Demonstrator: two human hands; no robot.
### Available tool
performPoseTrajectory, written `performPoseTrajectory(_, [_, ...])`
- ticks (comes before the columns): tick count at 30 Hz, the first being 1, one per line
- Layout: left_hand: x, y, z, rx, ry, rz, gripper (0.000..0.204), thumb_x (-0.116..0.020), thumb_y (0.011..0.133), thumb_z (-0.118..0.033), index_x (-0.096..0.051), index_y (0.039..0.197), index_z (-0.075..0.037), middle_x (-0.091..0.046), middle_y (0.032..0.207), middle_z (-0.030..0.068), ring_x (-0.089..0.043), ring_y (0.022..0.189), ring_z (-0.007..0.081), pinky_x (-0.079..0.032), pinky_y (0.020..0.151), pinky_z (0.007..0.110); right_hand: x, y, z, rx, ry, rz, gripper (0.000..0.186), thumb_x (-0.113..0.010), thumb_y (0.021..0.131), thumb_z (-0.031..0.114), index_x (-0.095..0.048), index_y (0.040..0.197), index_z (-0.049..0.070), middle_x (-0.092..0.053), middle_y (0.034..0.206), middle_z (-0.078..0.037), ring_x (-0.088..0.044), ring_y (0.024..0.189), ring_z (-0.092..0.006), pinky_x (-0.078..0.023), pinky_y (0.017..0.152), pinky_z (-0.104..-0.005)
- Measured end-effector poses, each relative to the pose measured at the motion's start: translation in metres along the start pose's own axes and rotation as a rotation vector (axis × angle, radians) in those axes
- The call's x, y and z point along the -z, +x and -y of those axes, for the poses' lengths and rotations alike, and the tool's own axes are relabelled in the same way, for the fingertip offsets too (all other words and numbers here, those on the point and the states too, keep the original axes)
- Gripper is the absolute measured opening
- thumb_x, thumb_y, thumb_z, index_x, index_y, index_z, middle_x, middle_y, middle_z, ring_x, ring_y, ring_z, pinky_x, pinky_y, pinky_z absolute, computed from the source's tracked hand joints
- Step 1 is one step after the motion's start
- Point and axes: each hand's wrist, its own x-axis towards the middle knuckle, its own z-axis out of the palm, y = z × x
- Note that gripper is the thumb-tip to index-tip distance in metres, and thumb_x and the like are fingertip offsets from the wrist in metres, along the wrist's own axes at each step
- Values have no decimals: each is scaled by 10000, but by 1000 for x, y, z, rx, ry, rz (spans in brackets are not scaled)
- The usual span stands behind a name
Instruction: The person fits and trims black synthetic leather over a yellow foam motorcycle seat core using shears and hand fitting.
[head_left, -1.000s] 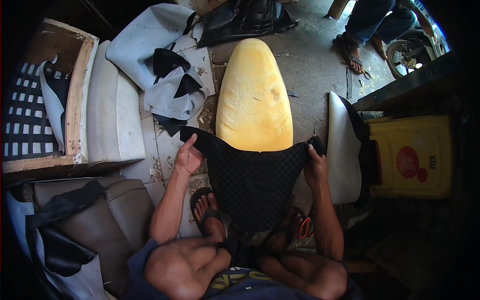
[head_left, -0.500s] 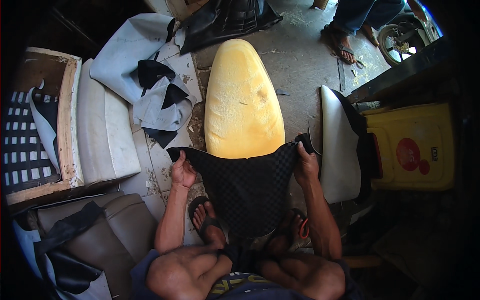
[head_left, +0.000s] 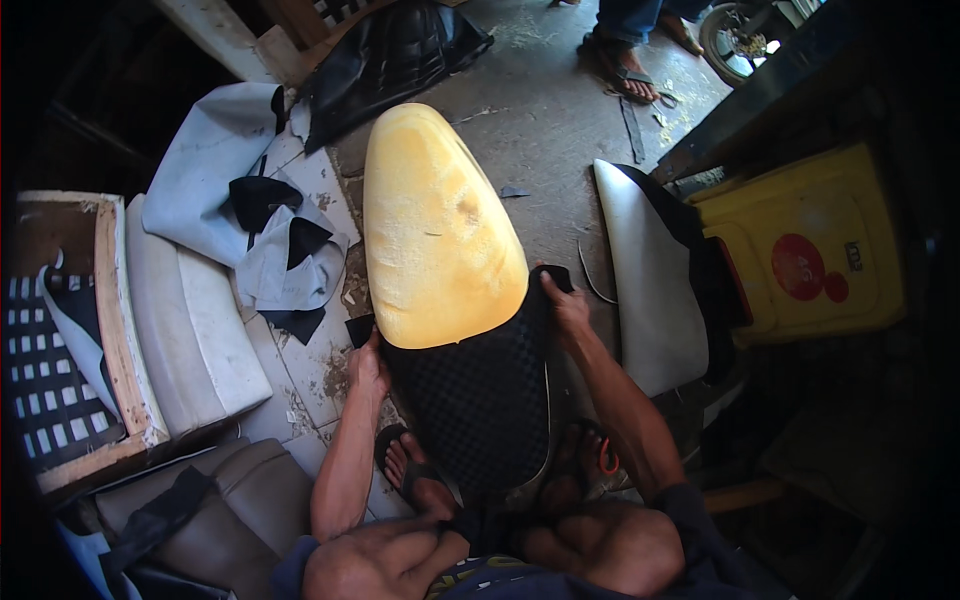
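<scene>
A long yellow foam motorcycle seat lies lengthwise before me, its narrow end pointing away. Black checkered seat cover wraps the foam's wide near end and follows its sides. At the left side, my left hand is closed on the cover's edge, and a corner of black material sticks out past the fingers. My right hand pinches the opposite edge beside the foam, a little farther forward. The foam between the two hands is bare from the cover's edge to the far tip. Both my feet flank the covered end.
A pale seat piece with black cloth and a yellow plastic box stand at right. Grey-white material scraps, a white cushion and a wooden frame lie left. Another person's sandaled foot is near a wheel.
The cover, stretched flat across the foam's near end before, now hugs its sides. My hands have come down along both sides with its edges. The whole view has shifted and tilted slightly.
</scene>
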Motion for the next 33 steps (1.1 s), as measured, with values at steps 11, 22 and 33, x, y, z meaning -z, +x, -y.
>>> performPoseTrajectory(11, [8,19,20,225,-15,171,380,-584,1043,-167,-575,1346,62,-639,1371,173,-620,1244,286,-476,1109,420,38,-6,-51,160,-482,-392,465,-644,1005,399,-694,1202,-20,-745,1072,-193,-703,1027,-309,-507,906,-417])
performPoseTrajectory(22, [13,-32,12,-49,459,-85,404,-669,970,-166,-489,1303,-25,-591,1153,100,-597,1006,197,-524,878,371,138,-157,48,699,-1439,-1060,584,-745,886,269,-557,1362,-13,-573,1407,-225,-556,1295,-393,-466,1028,-442])
performPoseTrajectory(33, [-153,-165,-116,-1029,714,609,353,-668,947,-92,-572,1282,-32,-658,1172,105,-644,1088,190,-514,957,338,59,-198,243,1265,-1359,-425,126,-720,884,62,-726,1009,72,-624,882,-160,-661,785,-370,-525,721,-455])
